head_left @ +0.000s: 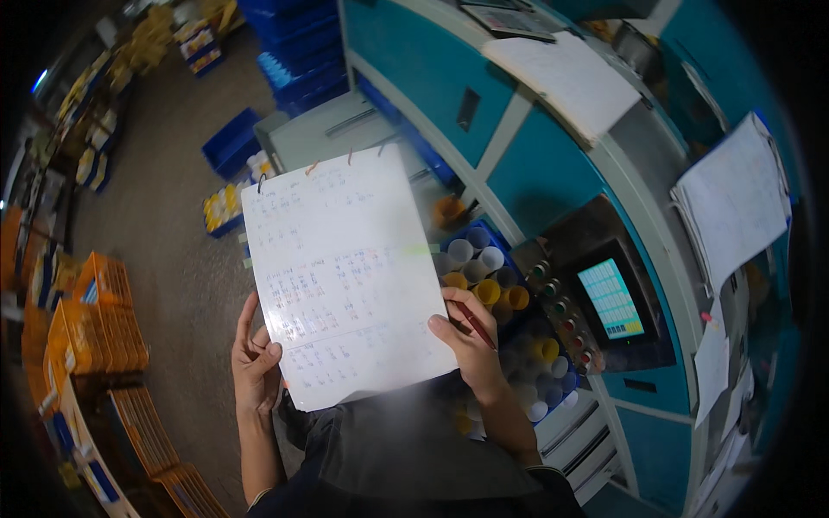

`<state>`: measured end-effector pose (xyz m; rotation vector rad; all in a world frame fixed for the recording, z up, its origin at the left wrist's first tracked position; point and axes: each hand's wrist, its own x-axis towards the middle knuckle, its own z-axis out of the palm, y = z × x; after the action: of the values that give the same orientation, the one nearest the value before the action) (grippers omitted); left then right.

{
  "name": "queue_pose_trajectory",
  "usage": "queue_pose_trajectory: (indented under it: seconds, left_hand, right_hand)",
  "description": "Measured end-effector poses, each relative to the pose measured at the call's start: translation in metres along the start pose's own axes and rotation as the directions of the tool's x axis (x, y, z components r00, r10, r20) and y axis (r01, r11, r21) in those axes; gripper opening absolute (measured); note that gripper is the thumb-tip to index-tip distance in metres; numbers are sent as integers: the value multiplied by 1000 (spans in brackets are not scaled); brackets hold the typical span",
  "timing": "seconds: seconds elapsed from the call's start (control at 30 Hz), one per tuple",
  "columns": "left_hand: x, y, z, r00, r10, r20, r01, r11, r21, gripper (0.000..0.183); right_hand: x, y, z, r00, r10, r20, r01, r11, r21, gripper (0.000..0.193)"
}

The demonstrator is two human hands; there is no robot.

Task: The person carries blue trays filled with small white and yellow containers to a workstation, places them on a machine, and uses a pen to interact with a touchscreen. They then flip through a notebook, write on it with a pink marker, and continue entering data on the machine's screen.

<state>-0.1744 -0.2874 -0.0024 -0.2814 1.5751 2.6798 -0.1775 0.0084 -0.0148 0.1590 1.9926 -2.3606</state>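
Both my hands hold up a ring-bound stack of white pages [345,224], tilted a little, with handwriting in rows on its top sheet. My left hand [258,358] is closed on the lower left edge, thumb in front. At the right edge my right hand [466,337] pinches the pages and also has a dark red pen [474,325] between its fingers. Rings run along the upper edge. Behind the pages, to the right, blue crates hold several yellow cones [488,292] and white cones [460,251], partly hidden.
A teal machine [553,160] with a lit screen [610,298] and a column of buttons [562,312] stands at right. More papers [734,203] hang there. Orange crates [108,337] line the left side. A blue crate [231,142] sits on the floor ahead, near stacked blue crates [298,52].
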Motion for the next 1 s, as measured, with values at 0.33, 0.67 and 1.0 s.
queue_pose_trajectory:
  seconds: [0.33, 0.67, 1.0]
  left_hand:
    - [-1, -21, -19, 999, -25, -29, 26, 999, 26, 67]
    - [20, -16, -19, 994, 49, -101, -36, 991, 128, 51]
    - [55, 13, -12, 860, 470, 201, -501, 696, 514, 56]
  right_hand:
    - [-5, -8, -9, 973, -228, 43, 231, 942, -245, 29]
    - [-1, -36, -12, 939, -341, 34, 330, 873, -359, 24]
    - [-3, -50, -5, 995, -92, 34, 95, 990, -101, 23]
